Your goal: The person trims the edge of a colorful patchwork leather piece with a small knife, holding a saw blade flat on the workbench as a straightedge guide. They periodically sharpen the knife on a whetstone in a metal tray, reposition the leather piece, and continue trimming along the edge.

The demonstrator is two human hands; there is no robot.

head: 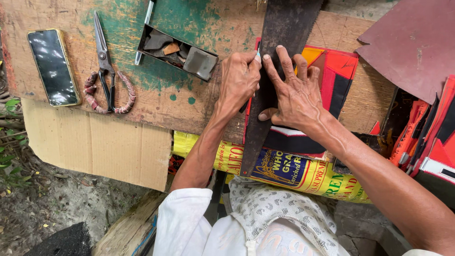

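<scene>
my right hand presses spread fingers on the saw blade. my left hand pinches a small cutter. a slip could cut my fingertips.

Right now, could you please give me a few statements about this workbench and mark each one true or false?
1. The right hand presses flat on the dark saw blade. True.
2. The scissors are in the left hand. False: they lie on the board, beside the phone; the left hand grips a small tool at the blade's edge.
3. The phone lies face up at the board's left end. True.
4. The metal tray is empty. False: it holds a few scraps.
5. Red and orange fabric lies under the blade. True.
</scene>
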